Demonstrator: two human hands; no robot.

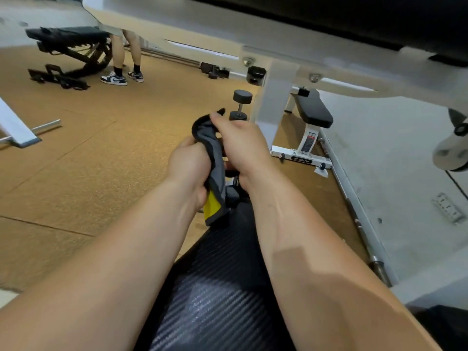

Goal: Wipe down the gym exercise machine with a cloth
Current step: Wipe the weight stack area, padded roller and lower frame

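A grey cloth (211,148) with a yellow patch at its lower end hangs between my two hands, above the far end of a black ribbed pad (215,287) of the exercise machine. My left hand (188,168) grips the cloth's lower left side with curled fingers. My right hand (240,143) pinches the cloth's upper edge from the right. The machine's white frame (276,102) crosses the top of the view and drops a post just behind my right hand. Part of the cloth is hidden inside my left fist.
A black dumbbell (240,103) stands on the tan floor behind the cloth. A white flat bench (310,122) sits at right, with a steel barbell (354,206) along the wall. A black adjustable bench (71,51) and a person's legs (121,57) are far left.
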